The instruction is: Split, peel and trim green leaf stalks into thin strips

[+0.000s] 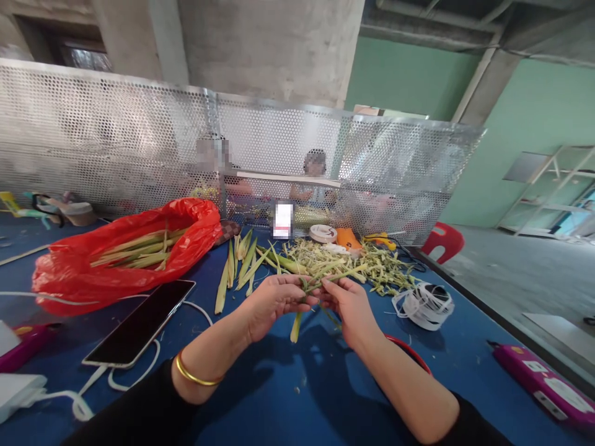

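Note:
My left hand (279, 300) pinches green plant strips (309, 285) between thumb and fingers, over the middle of the blue table. Close beside it on the right, my right hand (344, 300) holds the same strips with its fingertips. One strip end sticks out to the upper right, and a pale leaf end (295, 327) hangs below my left hand. Behind my hands lies a pile of short green pieces (383, 269). Long leaf strips (237, 266) rest to the left of the pile. A gold bangle (198, 371) is on my left wrist.
On the left are a red plastic bag (134, 279) of leaves and a phone (142, 322) with white cables. At right sit a white ribbon roll (427, 305) and a purple device (543, 384). A perforated metal screen (279, 136) stands behind, with people beyond it.

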Demonstrator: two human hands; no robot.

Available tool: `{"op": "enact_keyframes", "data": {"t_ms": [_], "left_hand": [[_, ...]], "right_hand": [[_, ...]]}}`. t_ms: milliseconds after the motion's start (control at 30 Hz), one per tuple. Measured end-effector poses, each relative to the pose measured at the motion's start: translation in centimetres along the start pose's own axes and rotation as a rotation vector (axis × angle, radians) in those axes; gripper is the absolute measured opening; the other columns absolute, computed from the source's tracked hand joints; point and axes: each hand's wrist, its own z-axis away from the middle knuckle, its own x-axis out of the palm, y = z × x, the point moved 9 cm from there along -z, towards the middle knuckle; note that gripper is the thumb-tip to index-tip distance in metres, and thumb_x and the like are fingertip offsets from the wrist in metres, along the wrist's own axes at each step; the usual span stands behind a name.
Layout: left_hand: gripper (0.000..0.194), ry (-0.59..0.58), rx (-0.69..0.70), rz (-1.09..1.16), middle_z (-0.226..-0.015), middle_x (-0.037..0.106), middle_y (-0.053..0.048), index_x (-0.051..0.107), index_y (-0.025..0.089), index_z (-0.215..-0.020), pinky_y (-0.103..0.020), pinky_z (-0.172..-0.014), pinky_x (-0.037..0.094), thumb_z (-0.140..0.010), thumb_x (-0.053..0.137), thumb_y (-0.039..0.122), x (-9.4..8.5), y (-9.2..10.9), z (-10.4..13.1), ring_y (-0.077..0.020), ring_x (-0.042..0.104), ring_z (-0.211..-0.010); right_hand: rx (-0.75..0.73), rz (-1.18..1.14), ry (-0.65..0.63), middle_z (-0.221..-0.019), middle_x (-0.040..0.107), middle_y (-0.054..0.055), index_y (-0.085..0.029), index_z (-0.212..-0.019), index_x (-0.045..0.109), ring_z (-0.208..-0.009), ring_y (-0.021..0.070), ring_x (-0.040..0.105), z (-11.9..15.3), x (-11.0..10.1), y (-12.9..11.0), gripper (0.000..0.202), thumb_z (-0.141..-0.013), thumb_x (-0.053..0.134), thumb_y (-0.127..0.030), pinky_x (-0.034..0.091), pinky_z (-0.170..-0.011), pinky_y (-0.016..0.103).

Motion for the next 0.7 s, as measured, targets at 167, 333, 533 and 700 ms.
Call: {"op": "enact_keyframes", "data": {"t_ms": [167,333,533,700], "left_hand": [[0.019,0.273,0.037,-0.127,-0.077,0.071,-0.008,0.069,0.011,-0.083,-0.018,-0.049,0.046,-0.068,0.069,0.022,-2.0,-0.4,0.0,-0.0105,0.061,-0.059],[0.015,0.415,0.155,-0.105,-0.082,0.070,-0.008,0.067,0.012,-0.079,-0.016,-0.041,0.040,-0.069,0.066,0.024,-4.1,0.5,-0.1,-0.0101,0.060,-0.058],[0.012,0.470,0.148,-0.188,-0.062,0.065,-0.003,0.067,0.013,-0.070,-0.016,-0.035,0.025,-0.066,0.067,0.024,-4.6,1.3,0.3,-0.0061,0.048,-0.044],[0.008,0.424,0.105,-0.247,-0.048,0.056,0.003,0.068,0.013,-0.063,-0.018,-0.036,0.019,-0.066,0.064,0.019,-3.3,1.1,0.5,-0.0036,0.035,-0.037]], "right_hand": [[0.027,0.092,-0.024,-0.065,0.068,0.002,-0.015,-0.073,0.061,-0.055,0.0174,0.064,0.3,0.6,0.7,0.029,-0.061,0.073,-0.039,0.043,-0.050,0.025],[-0.125,0.443,-0.252,-0.076,0.066,-0.001,-0.022,-0.089,0.053,-0.045,0.0150,0.062,1.1,2.7,0.2,0.012,-0.081,0.053,-0.030,0.045,-0.046,0.027],[-0.704,0.897,-0.578,-0.104,0.066,0.003,-0.027,-0.119,0.053,-0.092,0.0158,0.064,4.5,5.9,-3.2,0.039,-0.087,0.042,-0.008,0.049,-0.081,0.028],[-1.082,1.171,-0.557,-0.096,0.069,0.004,-0.024,-0.107,0.063,-0.087,0.0170,0.064,6.2,6.6,-4.4,0.026,-0.088,0.049,-0.012,0.047,-0.078,0.029]]}}
